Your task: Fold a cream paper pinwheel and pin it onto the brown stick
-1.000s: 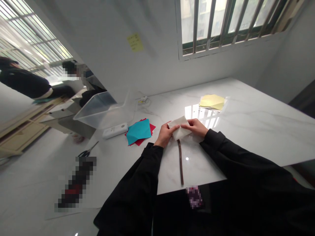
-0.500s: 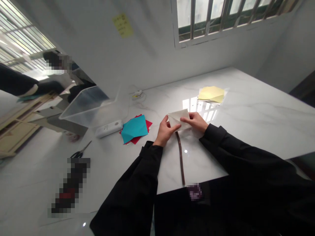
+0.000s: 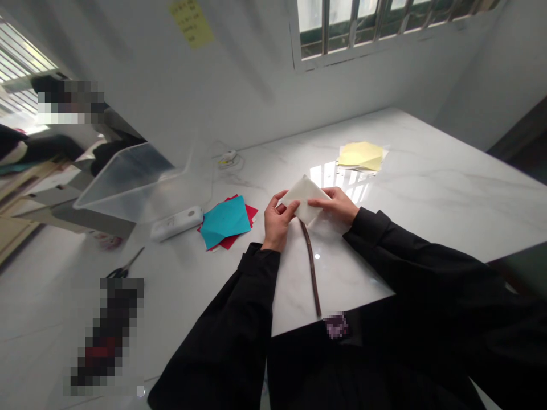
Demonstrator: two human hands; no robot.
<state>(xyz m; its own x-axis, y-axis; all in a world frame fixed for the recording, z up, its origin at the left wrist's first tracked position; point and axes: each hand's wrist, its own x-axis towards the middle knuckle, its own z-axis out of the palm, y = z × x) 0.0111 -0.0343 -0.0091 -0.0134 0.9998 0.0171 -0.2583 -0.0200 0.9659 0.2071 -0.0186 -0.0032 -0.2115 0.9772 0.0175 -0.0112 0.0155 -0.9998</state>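
Observation:
A folded white paper (image 3: 302,200) is held just above the white marble table (image 3: 427,199) by both hands. My left hand (image 3: 277,221) pinches its left corner and my right hand (image 3: 337,204) grips its right side. A thin dark brown stick (image 3: 311,266) lies on the table below the paper, running toward the table's near edge. Both sleeves are black.
Teal paper on red sheets (image 3: 225,221) lies left of my hands, beside a white oblong device (image 3: 176,222) and a clear plastic bin (image 3: 134,182). Scissors (image 3: 123,267) sit at the far left. Yellow papers (image 3: 361,155) lie farther back. Another person sits at left.
The white paper has been turned and lifted slightly, showing a pointed corner upward. My hands shifted a little with it. The camera view has tilted down and rightward.

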